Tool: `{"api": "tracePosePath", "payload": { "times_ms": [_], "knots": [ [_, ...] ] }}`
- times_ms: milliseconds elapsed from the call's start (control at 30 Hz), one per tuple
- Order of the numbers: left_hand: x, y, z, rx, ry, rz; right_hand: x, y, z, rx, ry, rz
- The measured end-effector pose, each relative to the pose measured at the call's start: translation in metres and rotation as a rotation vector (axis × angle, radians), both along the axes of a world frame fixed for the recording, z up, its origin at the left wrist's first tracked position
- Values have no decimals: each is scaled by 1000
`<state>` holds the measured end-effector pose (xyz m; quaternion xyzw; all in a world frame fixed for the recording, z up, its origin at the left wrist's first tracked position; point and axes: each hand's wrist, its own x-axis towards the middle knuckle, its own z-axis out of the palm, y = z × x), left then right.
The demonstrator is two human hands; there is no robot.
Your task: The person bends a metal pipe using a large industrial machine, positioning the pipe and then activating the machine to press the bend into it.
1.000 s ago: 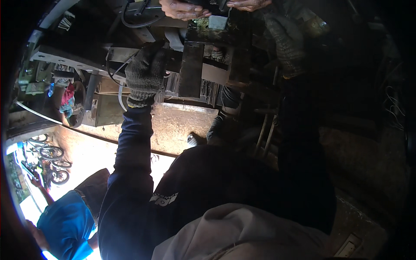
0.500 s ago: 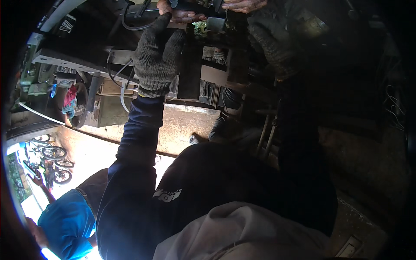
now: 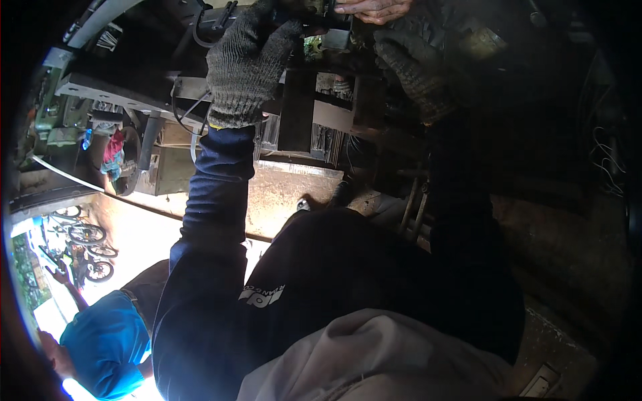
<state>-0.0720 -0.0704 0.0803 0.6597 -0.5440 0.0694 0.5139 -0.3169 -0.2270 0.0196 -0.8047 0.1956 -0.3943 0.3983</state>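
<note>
My left hand (image 3: pixel 246 70), in a grey knitted glove, reaches to the top edge of the view. Its fingers and thumb close round a dark part of the machine, too shadowed to make out. My right hand (image 3: pixel 418 77), gloved alike, is at the machine further right. Its thumb side shows, but shadow hides the other fingers and anything in them. Between and beyond my hands, a co-worker's bare hand (image 3: pixel 376 9) lies by a small grey metal block (image 3: pixel 335 39).
A metal beam (image 3: pixel 107 90) with holes runs at left, near a wheel (image 3: pixel 134 164) with a red and blue rag (image 3: pixel 114 157). A white cable (image 3: pixel 67 177) crosses below. A person in a blue shirt (image 3: pixel 103 344) is lower left, near several bicycles (image 3: pixel 87 234). Metal rods (image 3: pixel 416 207) stand below my right hand.
My left hand has moved forward and slightly right, over the dark part where one of the co-worker's hands was. That hand is now mostly hidden. My right hand has barely moved.
</note>
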Motion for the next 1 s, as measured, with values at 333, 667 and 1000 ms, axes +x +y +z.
{"api": "tracePosePath", "payload": {
  "times_ms": [333, 667, 1000],
  "knots": [
    [5, 0, -8, -180, 188, -257, -4, 7, 7, 318, 16, -97],
    [23, 44, -58, 116, 104, -102, -11, 20, 43, 122, 262, -270],
    [29, 46, -82, 219, -194, -19, -18, -5, 2, 170, 204, -107]
  ]
}}
